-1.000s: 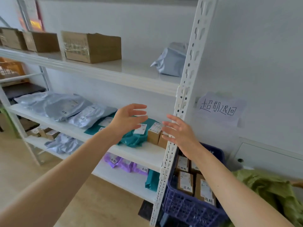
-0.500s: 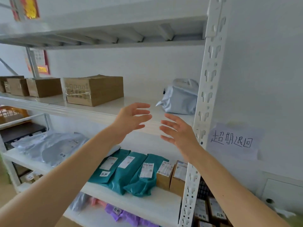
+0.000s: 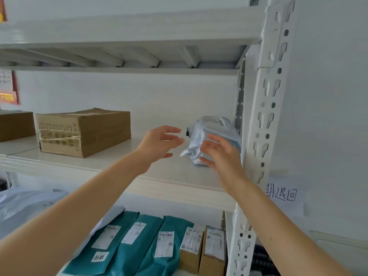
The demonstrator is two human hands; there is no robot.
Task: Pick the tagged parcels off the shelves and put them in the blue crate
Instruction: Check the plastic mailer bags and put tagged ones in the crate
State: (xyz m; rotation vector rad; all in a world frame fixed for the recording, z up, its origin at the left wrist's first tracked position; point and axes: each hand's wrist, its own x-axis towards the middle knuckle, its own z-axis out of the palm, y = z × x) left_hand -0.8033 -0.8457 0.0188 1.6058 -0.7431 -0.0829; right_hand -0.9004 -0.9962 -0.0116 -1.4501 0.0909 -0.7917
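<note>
Both hands reach up at mid frame toward the silver-grey crumpled plastic mailer parcel [image 3: 217,128]. It sits right of centre on the white upper shelf board [image 3: 99,164], tucked against the white perforated metal upright [image 3: 264,116].

Left hand [image 3: 159,144]: fingers spread and loosely bent, holding nothing, just left of the parcel with a gap showing. Right hand [image 3: 221,154]: fingers spread wide, nothing gripped, overlapping the parcel's front; contact can't be told. Grab not yet made.

Whether this parcel carries a tag is unclear; only a blurred label shows on top. The blue crate is not clearly in view, so what is already in it can't be judged.

On the shelves: a taped brown cardboard box [image 3: 83,132] left of centre, three teal plastic mailers [image 3: 139,240] at bottom centre, one with a handwritten white tag, and two small brown cardboard boxes [image 3: 201,246] beside them.

Judgement: early in this pick; grip, lift and carry to the crate all remain.
</note>
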